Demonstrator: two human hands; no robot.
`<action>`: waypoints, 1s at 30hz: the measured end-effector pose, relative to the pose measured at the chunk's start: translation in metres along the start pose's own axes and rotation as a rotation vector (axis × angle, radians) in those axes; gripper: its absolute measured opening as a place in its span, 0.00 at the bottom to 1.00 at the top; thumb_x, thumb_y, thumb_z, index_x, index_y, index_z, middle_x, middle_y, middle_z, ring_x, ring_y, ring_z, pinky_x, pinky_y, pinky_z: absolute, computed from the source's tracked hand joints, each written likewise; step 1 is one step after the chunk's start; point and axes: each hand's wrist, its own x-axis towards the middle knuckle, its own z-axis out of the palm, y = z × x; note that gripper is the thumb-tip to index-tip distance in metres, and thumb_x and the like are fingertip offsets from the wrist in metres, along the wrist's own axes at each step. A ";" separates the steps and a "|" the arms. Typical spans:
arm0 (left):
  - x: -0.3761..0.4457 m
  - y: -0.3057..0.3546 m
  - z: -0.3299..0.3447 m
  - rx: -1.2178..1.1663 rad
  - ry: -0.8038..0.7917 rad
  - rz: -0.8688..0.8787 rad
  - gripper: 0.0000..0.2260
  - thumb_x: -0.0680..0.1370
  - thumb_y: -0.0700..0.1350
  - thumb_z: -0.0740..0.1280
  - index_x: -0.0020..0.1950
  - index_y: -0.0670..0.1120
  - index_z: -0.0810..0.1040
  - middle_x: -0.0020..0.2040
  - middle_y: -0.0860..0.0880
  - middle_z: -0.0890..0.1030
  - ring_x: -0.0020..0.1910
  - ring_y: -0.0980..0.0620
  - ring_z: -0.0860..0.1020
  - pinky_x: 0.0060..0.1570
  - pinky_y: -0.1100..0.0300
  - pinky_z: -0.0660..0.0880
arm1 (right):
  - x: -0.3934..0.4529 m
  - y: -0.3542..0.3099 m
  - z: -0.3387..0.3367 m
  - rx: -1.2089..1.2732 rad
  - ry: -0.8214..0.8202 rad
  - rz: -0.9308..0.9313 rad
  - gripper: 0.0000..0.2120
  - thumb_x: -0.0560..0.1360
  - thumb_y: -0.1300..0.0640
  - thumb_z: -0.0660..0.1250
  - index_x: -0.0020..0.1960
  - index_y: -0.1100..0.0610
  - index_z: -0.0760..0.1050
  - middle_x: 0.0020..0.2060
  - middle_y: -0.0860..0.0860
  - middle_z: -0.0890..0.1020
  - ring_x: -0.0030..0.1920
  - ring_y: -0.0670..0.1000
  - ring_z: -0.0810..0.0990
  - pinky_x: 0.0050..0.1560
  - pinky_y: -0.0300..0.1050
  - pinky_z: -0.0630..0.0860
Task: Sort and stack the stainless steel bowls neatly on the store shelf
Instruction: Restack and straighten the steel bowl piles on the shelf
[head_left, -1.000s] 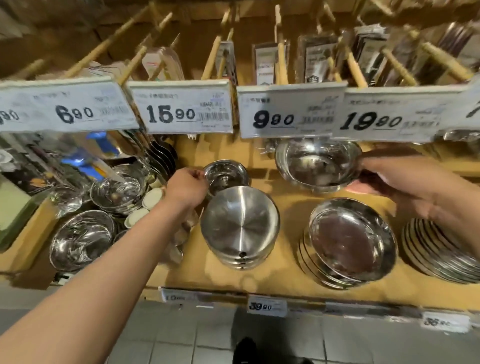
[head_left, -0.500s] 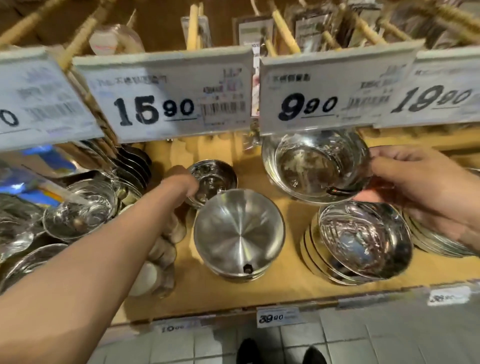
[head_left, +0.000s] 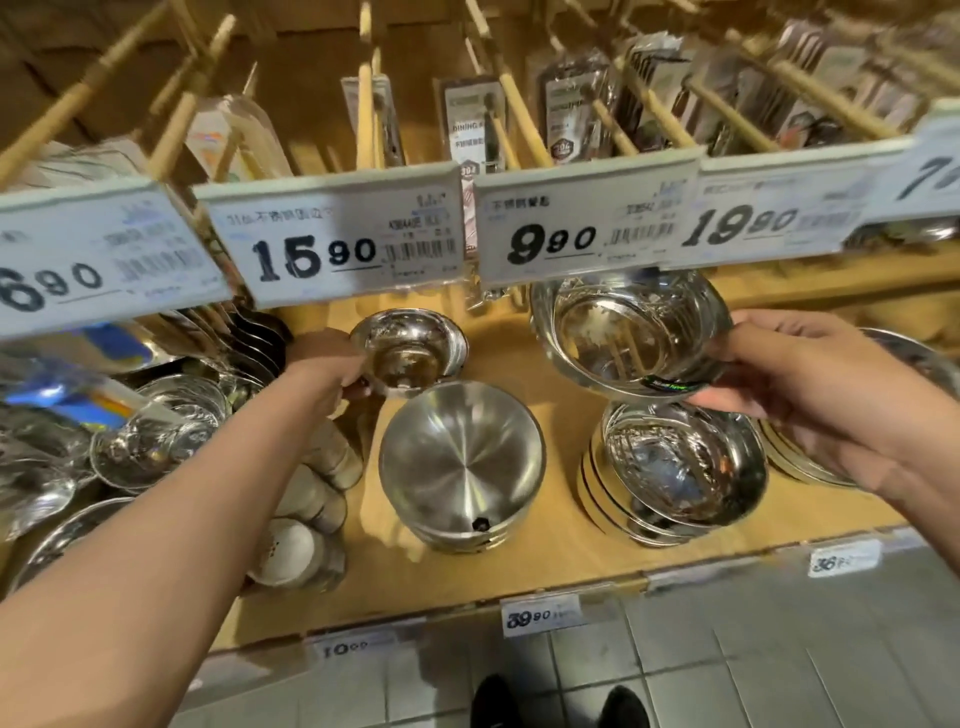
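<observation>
My left hand (head_left: 324, 371) gripped the rim of a small steel bowl (head_left: 410, 349) at the back of the wooden shelf (head_left: 561, 540), just behind a stack of brushed bowls (head_left: 460, 470). My right hand (head_left: 815, 395) pinched the near rim of a large shiny bowl (head_left: 628, 332), fingers curled under it, holding it tilted above a leaning stack of polished bowls (head_left: 680, 467). Price tags (head_left: 337, 239) hung across the shelf edge above.

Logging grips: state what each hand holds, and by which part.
Left hand grips the small bowl by its near-left rim; right hand holds the large bowl by its right rim.
</observation>
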 end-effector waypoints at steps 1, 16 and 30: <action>-0.006 0.000 -0.004 -0.030 0.004 -0.007 0.14 0.82 0.32 0.61 0.38 0.43 0.70 0.36 0.44 0.74 0.21 0.51 0.74 0.12 0.68 0.64 | -0.003 -0.001 0.001 0.014 0.004 0.006 0.22 0.68 0.64 0.73 0.58 0.73 0.76 0.57 0.70 0.81 0.44 0.54 0.88 0.44 0.42 0.84; -0.092 0.017 -0.042 -0.260 -0.011 0.083 0.09 0.84 0.37 0.59 0.45 0.44 0.73 0.39 0.42 0.76 0.30 0.49 0.73 0.16 0.68 0.68 | -0.049 -0.001 0.001 0.127 0.109 0.029 0.04 0.77 0.69 0.66 0.49 0.69 0.79 0.35 0.58 0.85 0.34 0.47 0.85 0.36 0.37 0.83; -0.209 0.025 -0.004 -0.125 0.070 0.388 0.09 0.80 0.44 0.65 0.40 0.46 0.80 0.35 0.48 0.75 0.32 0.51 0.72 0.31 0.60 0.66 | -0.129 0.036 -0.052 0.272 0.323 0.017 0.06 0.77 0.70 0.66 0.42 0.67 0.80 0.35 0.59 0.86 0.35 0.50 0.87 0.35 0.38 0.83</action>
